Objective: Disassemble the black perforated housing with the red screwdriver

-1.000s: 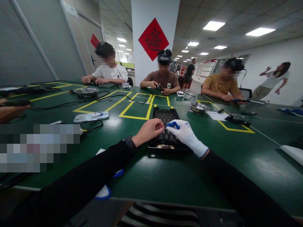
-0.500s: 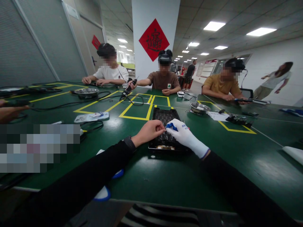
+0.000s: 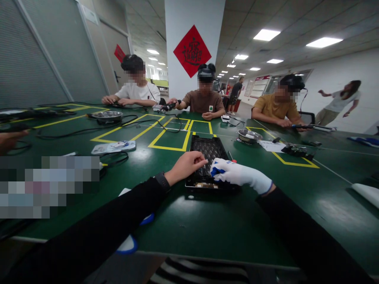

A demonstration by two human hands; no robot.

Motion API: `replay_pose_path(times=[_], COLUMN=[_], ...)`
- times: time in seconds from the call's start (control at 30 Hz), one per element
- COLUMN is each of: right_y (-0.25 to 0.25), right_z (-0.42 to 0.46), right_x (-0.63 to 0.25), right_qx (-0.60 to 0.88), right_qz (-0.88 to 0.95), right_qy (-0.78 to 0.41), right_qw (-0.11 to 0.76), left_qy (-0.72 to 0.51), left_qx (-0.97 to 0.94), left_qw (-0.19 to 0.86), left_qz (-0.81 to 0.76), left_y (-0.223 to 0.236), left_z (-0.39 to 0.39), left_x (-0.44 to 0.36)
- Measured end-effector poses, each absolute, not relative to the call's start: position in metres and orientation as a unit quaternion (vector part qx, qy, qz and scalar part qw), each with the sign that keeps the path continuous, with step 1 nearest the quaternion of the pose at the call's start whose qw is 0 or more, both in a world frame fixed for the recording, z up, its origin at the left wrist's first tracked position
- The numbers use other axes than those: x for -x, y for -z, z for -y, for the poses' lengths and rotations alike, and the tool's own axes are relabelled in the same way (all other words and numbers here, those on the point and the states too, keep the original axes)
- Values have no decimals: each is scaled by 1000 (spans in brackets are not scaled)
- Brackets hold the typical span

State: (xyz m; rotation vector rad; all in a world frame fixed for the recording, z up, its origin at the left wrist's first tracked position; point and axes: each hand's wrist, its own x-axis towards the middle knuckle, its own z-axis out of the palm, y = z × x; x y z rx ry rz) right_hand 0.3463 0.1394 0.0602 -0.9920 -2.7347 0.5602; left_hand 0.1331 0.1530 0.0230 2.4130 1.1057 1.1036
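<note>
A black rectangular device housing [image 3: 211, 149] lies on the green table in front of me, its patterned inside facing up. My bare left hand [image 3: 188, 165] is over its left edge, thumb and fingertips pinched together; a tiny pale bit shows at the tips, too small to name. My right hand [image 3: 232, 172], in a white glove with blue fingertips, hovers over the housing's right side with the fingers curled in. Whatever it may hold is hidden. A thin tool with a red end [image 3: 233, 161] shows just beyond the right hand, by the housing's right edge.
Partly under my left forearm lies a white glove with blue [image 3: 128, 244]. A phone-like slab [image 3: 114, 147] and cables are to the left. Metal bowls [image 3: 250, 135] and black parts [image 3: 299, 150] stand farther off. Co-workers sit opposite; one holds a black power tool [image 3: 171, 105].
My right hand has drawn back from the left fingertips, slightly right and down, its wrist turning. My left hand stays nearly still. The co-worker opposite has swung the power tool level.
</note>
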Motion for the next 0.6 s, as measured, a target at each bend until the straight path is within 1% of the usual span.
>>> replay_pose_path(times=[0.17, 0.3, 0.43, 0.6], right_y=[-52, -49, -49, -47], right_z=[-141, -144, -145, -149], right_x=[-341, -341, -341, -342], right_qx=[340, 345, 337, 353], right_qz=[923, 922, 920, 905], right_qy=[-167, -154, -184, -215], right_qw=[72, 81, 79, 98], left_qy=[-378, -378, -378, -382], left_qx=[-834, -834, -833, -833], left_qw=[124, 122, 119, 116], left_qz=[-383, -384, -386, -384], left_y=[-22, -22, -21, -20], left_z=[-154, -153, -154, -155], left_x=[-133, -133, -134, -133])
